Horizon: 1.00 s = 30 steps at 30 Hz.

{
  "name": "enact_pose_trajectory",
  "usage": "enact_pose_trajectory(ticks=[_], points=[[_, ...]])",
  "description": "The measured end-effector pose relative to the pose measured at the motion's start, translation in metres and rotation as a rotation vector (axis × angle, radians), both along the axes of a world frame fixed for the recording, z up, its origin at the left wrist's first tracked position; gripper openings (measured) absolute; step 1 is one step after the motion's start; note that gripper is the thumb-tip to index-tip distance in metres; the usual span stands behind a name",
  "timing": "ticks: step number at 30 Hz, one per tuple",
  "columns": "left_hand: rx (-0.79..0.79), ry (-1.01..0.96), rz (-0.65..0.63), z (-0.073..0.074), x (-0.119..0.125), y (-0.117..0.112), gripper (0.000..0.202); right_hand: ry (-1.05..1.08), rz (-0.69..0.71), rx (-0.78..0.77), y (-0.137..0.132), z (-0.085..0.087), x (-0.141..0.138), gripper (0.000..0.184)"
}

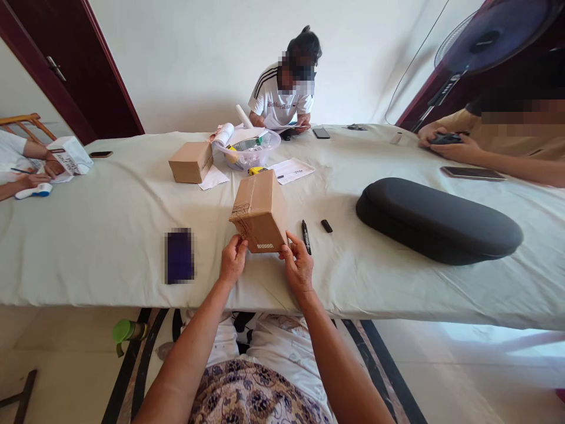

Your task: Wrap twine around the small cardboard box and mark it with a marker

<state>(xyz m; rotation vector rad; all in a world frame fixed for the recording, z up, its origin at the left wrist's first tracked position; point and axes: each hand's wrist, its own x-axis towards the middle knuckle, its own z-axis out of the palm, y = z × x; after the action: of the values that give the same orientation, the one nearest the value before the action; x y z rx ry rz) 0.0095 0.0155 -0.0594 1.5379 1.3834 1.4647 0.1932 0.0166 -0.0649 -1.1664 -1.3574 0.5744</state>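
Observation:
A brown cardboard box (pixel 260 215) sits in front of me, with tape along its top, black scribbled lines at its left and a printed mark low on its near side. My left hand (pixel 233 258) pinches its lower left corner. At the lower right corner, my right hand (pixel 298 262) grips it between thumb and fingers. Just right of the box lies an uncapped black marker (pixel 306 237), close to my right fingers. Its black cap (pixel 326 225) rests a little farther right. Whether the box's base touches the cloth all round, I cannot tell.
On the cloth-covered table (pixel 132 206) stand a second box (pixel 190 162), a clear basin (pixel 249 154) of odds and ends, and a long black case (pixel 439 221). A blurred dark blue item (pixel 179 256) lies left. Several people sit around the table. A green-lidded bottle (pixel 128 331) is below.

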Motion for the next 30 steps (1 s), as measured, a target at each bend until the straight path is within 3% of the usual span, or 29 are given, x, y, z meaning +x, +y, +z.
enact_pose_trajectory(ticks=[3, 9, 16, 23, 30], points=[[0.012, -0.116, 0.004, -0.001, 0.001, 0.001, 0.042, -0.029, -0.012, 0.014, 0.000, 0.000, 0.000, 0.039], [0.138, -0.304, 0.089, -0.003, -0.005, 0.004, 0.080, -0.095, 0.016, 0.073, -0.001, -0.002, 0.002, 0.035], [0.103, -0.205, 0.118, -0.006, -0.012, 0.007, 0.059, -0.053, -0.011, 0.097, -0.001, 0.000, 0.002, 0.033], [0.169, -0.143, 0.267, -0.006, -0.013, 0.007, 0.035, -0.007, 0.026, 0.085, 0.000, -0.002, 0.000, 0.035], [0.190, -0.083, 0.256, -0.001, -0.011, 0.003, 0.035, 0.012, -0.025, 0.152, 0.000, -0.001, 0.001, 0.032]])
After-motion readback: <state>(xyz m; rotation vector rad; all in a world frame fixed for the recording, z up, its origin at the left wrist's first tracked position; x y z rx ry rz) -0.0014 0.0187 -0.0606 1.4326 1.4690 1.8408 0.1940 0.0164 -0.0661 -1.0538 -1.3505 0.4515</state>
